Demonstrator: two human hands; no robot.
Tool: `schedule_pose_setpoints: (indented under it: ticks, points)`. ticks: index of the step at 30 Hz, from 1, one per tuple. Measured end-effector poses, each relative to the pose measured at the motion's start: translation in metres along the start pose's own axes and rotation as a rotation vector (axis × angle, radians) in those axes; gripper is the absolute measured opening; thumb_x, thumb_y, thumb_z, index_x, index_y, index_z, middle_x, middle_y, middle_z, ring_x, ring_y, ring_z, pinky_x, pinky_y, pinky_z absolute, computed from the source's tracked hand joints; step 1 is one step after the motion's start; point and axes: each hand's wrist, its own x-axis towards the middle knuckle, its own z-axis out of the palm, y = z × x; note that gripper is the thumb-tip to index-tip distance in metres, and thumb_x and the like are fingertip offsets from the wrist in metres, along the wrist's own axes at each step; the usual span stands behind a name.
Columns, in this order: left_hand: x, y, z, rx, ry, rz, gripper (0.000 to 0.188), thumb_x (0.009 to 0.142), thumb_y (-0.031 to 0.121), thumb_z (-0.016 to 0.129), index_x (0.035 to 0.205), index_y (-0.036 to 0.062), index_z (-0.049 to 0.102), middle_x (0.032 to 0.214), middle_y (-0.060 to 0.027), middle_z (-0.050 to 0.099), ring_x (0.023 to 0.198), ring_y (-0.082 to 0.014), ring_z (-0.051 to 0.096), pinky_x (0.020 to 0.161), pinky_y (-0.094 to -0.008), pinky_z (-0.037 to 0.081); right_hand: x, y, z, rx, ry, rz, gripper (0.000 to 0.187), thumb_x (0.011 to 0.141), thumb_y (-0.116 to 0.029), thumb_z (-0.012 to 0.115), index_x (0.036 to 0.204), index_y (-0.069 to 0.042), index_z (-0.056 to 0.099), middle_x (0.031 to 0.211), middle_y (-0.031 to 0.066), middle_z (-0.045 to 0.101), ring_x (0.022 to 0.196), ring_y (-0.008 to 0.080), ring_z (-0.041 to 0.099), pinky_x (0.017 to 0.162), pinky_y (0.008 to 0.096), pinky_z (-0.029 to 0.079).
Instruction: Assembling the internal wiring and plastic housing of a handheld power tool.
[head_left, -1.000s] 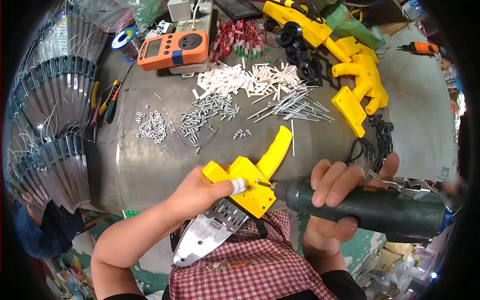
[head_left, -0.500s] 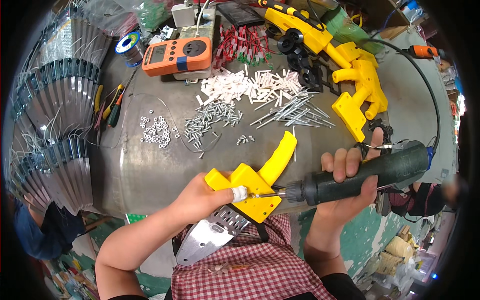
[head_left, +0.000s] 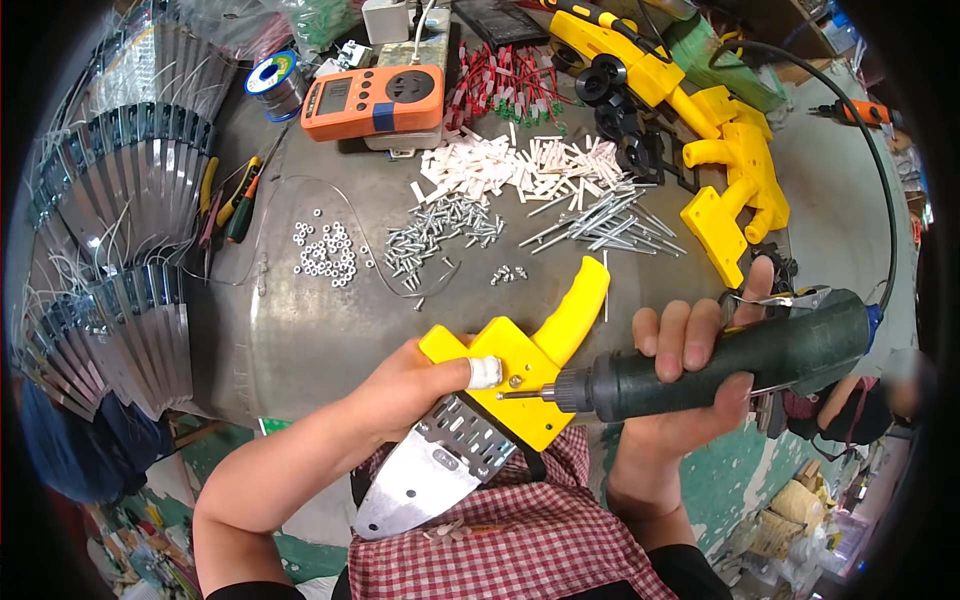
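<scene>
Head view shows fanned metal strips (head_left: 120,330) at the left, then nuts (head_left: 332,255) on the metal worktop (head_left: 300,350). At the near middle, the left hand (head_left: 415,385) grasps a yellow plastic tool housing (head_left: 515,350), its white-wrapped thumb pressed on the face; a slotted metal plate (head_left: 430,475) juts nearward. Rightward, the right hand's (head_left: 700,335) fingers grip a dark electric screwdriver (head_left: 745,350), its bit overlapping the housing; contact I cannot tell.

no print can be read, even on the orange meter (head_left: 365,107).
</scene>
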Motion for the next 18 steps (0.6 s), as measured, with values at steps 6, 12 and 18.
schedule_pose_setpoints:
  ticks: [6, 12, 18]
  points:
    - [-0.002, -0.01, 0.0, -0.064, -0.031, 0.003, 0.042, 0.082, 0.019, 0.068, 0.117, -0.0021, 0.058, 0.103, -0.0093, 0.066, 0.09, -0.0162, 0.063, 0.08, -0.0291, 0.05, -0.002, -0.004, 0.002, -0.016, -0.041, -0.007, 0.086, 0.083, -0.04, 0.068, 0.147, -0.015, 0.018, 0.076, -0.0006, 0.051, 0.062, 0.0116, 0.05, 0.066, 0.0304, 0.039]
    - [-0.004, -0.013, 0.001, -0.052, -0.034, -0.017, 0.04, 0.083, 0.018, 0.067, 0.117, -0.0027, 0.058, 0.104, -0.0098, 0.066, 0.09, -0.0163, 0.064, 0.08, -0.0294, 0.05, -0.011, -0.015, 0.015, -0.022, -0.09, -0.075, 0.087, 0.079, -0.034, 0.075, 0.145, -0.012, 0.023, 0.071, 0.0018, 0.051, 0.06, 0.0116, 0.051, 0.062, 0.0287, 0.038]
    - [0.0, -0.018, 0.0, -0.071, -0.011, 0.025, 0.041, 0.082, 0.017, 0.067, 0.117, -0.0031, 0.057, 0.101, -0.0092, 0.066, 0.089, -0.0163, 0.063, 0.078, -0.0297, 0.051, -0.014, -0.02, 0.02, -0.118, -0.337, -0.211, 0.084, 0.076, -0.025, 0.078, 0.141, -0.013, 0.026, 0.073, 0.0045, 0.056, 0.059, 0.0146, 0.054, 0.062, 0.0287, 0.038]
